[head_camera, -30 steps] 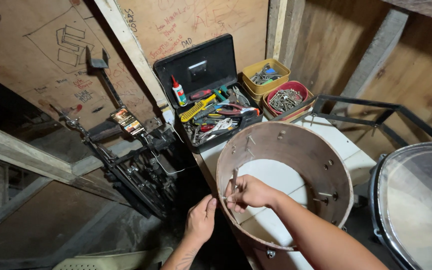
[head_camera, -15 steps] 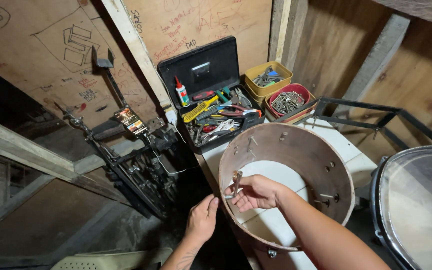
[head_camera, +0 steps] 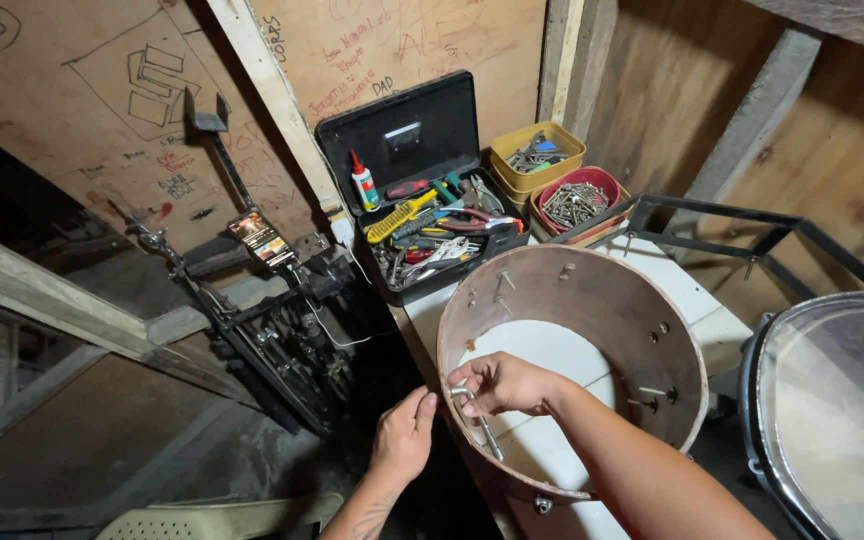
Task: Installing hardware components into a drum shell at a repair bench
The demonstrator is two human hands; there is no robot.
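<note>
Bare brown drum shell sits on the white table — bolts poke through its wall. Behind it: open black toolbox, a yellow tub, a red tub. Right hand reaches inside, fingers pinching a metal key; left hand lies open against the outside.

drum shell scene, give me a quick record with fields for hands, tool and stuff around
drum shell: bare wooden cylinder, open top, on white surface
right hand: inside shell at near wall, holding metal key tool
left hand: outside shell against near wall
behind: open black toolbox, yellow tub, red tub of hardware
right edge: second drum
</note>
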